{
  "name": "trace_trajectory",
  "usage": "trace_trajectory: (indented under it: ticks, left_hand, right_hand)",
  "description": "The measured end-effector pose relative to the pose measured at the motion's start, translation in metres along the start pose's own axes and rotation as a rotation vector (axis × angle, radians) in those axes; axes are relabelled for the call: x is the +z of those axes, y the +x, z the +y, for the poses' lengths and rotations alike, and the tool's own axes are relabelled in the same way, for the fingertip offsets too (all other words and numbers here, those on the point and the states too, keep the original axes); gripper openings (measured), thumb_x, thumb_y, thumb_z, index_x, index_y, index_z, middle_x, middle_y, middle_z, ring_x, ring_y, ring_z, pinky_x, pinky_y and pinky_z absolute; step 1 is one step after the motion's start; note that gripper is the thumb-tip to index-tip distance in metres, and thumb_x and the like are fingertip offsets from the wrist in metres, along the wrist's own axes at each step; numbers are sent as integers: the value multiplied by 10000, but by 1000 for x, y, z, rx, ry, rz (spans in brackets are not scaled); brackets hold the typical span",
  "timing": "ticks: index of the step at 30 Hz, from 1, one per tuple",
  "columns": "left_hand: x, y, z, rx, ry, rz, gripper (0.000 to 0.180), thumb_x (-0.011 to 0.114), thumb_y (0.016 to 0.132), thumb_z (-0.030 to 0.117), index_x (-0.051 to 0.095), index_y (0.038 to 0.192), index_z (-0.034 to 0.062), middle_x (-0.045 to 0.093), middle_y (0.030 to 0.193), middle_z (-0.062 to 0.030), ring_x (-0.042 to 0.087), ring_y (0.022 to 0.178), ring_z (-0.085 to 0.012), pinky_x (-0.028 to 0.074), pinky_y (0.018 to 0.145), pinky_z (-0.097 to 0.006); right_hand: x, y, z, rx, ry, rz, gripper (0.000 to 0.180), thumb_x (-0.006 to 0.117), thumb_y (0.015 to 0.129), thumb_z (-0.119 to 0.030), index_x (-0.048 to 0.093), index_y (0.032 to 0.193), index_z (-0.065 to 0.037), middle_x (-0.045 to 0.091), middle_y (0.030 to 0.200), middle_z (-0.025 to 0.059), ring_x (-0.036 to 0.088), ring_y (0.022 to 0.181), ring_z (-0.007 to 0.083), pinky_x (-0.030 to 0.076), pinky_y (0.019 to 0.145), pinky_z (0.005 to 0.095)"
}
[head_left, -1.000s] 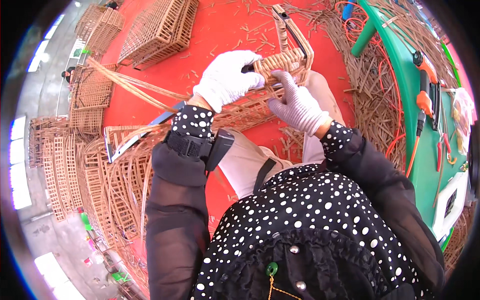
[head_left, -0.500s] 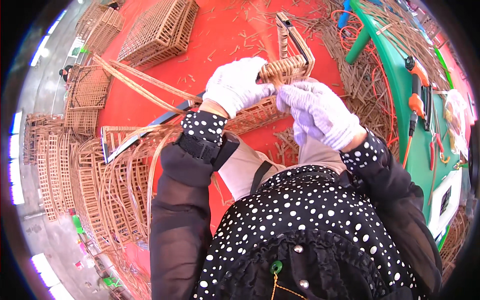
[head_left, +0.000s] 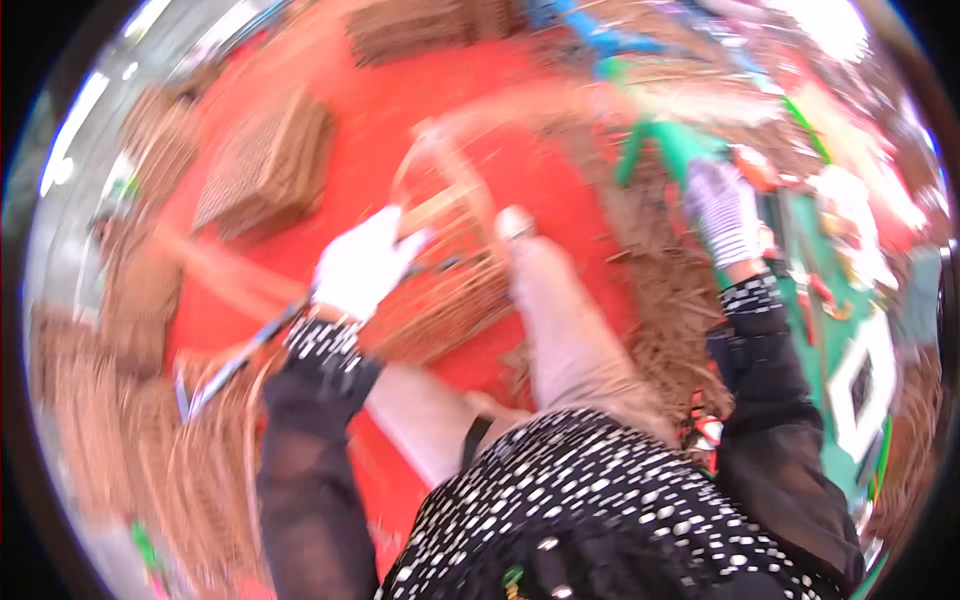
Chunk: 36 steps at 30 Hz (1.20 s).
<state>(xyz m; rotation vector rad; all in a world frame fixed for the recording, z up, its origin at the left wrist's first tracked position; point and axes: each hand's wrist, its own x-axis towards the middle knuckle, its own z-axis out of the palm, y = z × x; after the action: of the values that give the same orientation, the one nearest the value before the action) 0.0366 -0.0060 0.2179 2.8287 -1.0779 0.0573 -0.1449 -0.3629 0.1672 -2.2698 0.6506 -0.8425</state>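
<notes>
- A seated worker's left hand [head_left: 365,265], in a white glove, grasped the near-left edge of a woven basket [head_left: 445,310], thumb and fingers closed on it through the motion blur.
- The basket sat over the red floor [head_left: 385,110], in front of the worker's lap, between the left hand and the right leg [head_left: 575,325]; its latticed sides showed, but blur hid whether anything lay inside.
- Off to the side, the gloved right hand [head_left: 725,210] reached the green table [head_left: 835,340], well apart from the basket, beside an orange tool [head_left: 755,168]; from where I stood, I could not tell whether its fingers grasped the tool or were loose.
- On that table, a clear bag [head_left: 850,220] held something brownish, too smeared to name.
- Nearer the worker, a white box [head_left: 845,428] lay on the same table, its middle too blurred to read.
- A brown stack [head_left: 270,165] of wickerwork stood on the floor beyond the left hand, and more wickerwork [head_left: 110,440] crowded the worker's left.
- Loose brown strips [head_left: 675,300] littered the ground between the right leg and the table.
</notes>
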Motion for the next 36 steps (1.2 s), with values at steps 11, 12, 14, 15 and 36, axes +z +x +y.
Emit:
trace_trajectory:
  ticks: [11, 12, 14, 15, 36]
  left_hand:
    - [-11, 29, 2, -272, 58, 38, 426, 475, 849, 456, 516, 1039, 77, 605, 894, -197, 587, 822, -379, 466, 685, -472]
    - [0, 41, 8, -189, 64, 75, 419, 470, 854, 448, 513, 1029, 70, 604, 901, -187, 593, 808, -365, 478, 676, -454]
    - [20, 57, 6, -121, 138, 74, 407, 451, 858, 452, 504, 1047, 96, 600, 878, -165, 597, 776, -346, 480, 649, -452]
    - [17, 58, 7, -146, 183, 71, 405, 454, 857, 447, 491, 1059, 99, 597, 877, -156, 605, 759, -330, 488, 634, -448]
    - [-5, 52, -34, -201, -550, 32, 380, 486, 885, 360, 628, 904, 8, 613, 634, -107, 575, 513, -183, 475, 532, -292]
  right_hand:
    - [-16, 49, 91, 398, -594, -104, 878, 728, 614, -423, 347, 1266, 25, 471, 1220, 218, 490, 1097, 332, 398, 918, 359]
    - [-29, 51, 118, 396, -651, -160, 1037, 694, 629, -503, 187, 1336, 60, 383, 1306, 244, 458, 1152, 332, 402, 931, 354]
    - [-41, 47, 127, 654, -734, -227, 1011, 762, 559, -410, 264, 1274, 103, 405, 1258, 278, 449, 1166, 301, 399, 927, 335]
    - [-41, 53, 147, 634, -707, -201, 1027, 775, 528, -379, 263, 1272, 109, 434, 1240, 271, 476, 1139, 305, 410, 912, 324]
    - [87, -77, -40, 38, 844, -300, 417, 666, 638, -73, 540, 1033, -25, 597, 951, 64, 571, 887, 186, 458, 788, 341]
